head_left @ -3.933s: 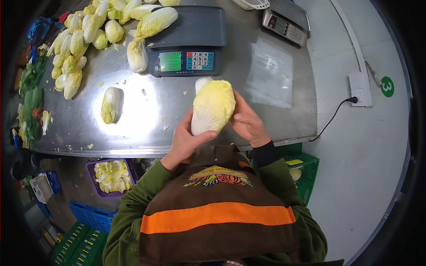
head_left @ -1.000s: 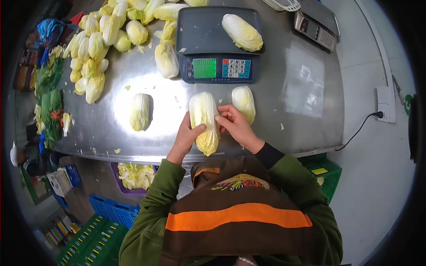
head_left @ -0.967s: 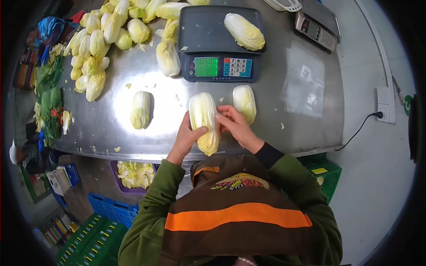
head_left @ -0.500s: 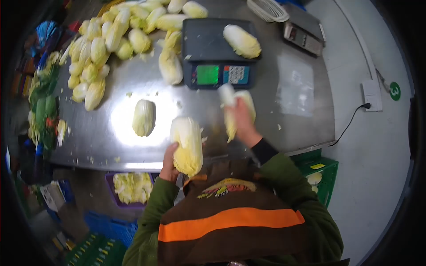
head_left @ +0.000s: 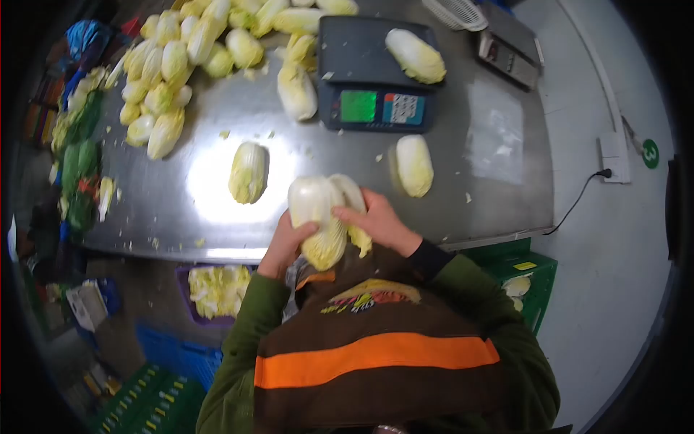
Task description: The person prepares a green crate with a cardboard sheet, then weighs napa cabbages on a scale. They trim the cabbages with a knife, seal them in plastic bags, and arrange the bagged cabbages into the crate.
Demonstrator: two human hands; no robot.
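Note:
A napa cabbage (head_left: 312, 202), white at its base and yellow at the leafy end, is gripped at its left side by my left hand (head_left: 287, 242), close to the table's front edge. On its other side my right hand (head_left: 379, 223) is closed around a loose cabbage leaf (head_left: 351, 192), which lies along the cabbage's flank. Just beyond that hand, another napa cabbage (head_left: 415, 166) rests on the table. A further napa cabbage (head_left: 248, 172) lies to the left, in the bright glare.
A digital scale (head_left: 379, 72) with a lit green display carries one cabbage (head_left: 416, 56). Many cabbages are heaped at the back left (head_left: 173, 65). Under the front edge stand a purple crate (head_left: 185, 296) of leaves and a green crate (head_left: 538, 289). A second scale (head_left: 508, 54) sits back right.
My right hand has moved left with the leaf, from over the right cabbage to the held cabbage. The view has shifted slightly; the right cabbage now shows in full.

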